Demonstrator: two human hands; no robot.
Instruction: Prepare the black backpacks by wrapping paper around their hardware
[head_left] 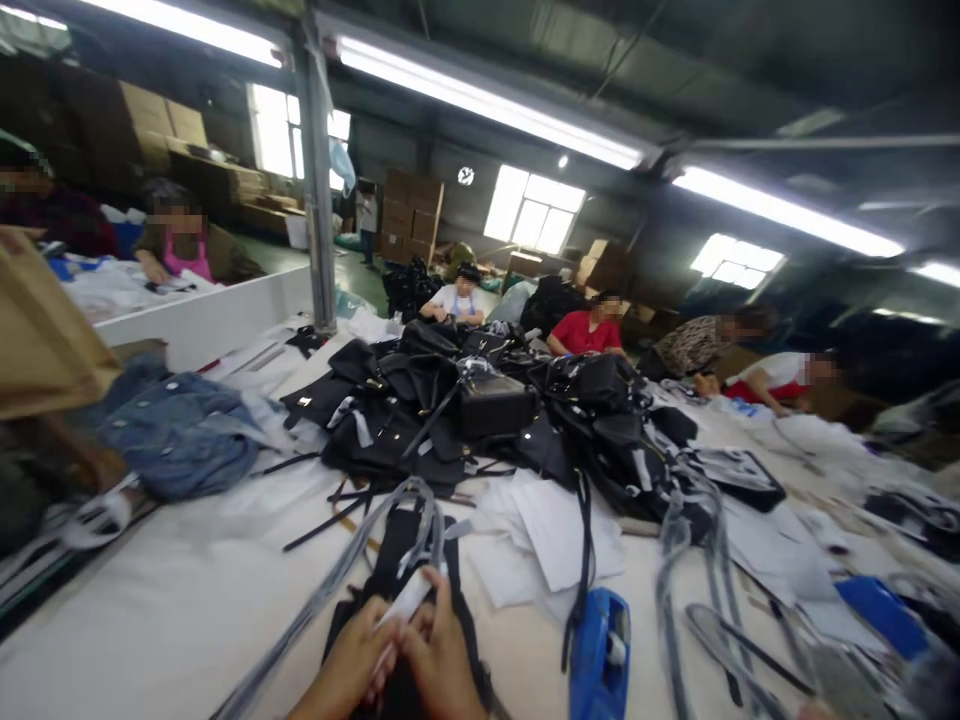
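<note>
Both hands meet over a black bag (397,545) lying on the table right before me. My left hand (356,645) is closed on the lower end of a small white strip (407,600). My right hand (442,650) pinches the same strip from the other side, thumb and fingers bent around it. Whether the strip is paper or plastic I cannot tell. A long strap in clear wrapping (322,590) runs from the bag down to the left. The lower part of the bag is hidden by my hands.
A heap of black bags (495,400) fills the table's middle. White sheets (555,530) lie in front of it, near a blue tape dispenser (600,655). Denim cloth (180,430) lies left, and wrapped straps (675,590) right. Several people work around the tables; a metal post (315,180) rises left.
</note>
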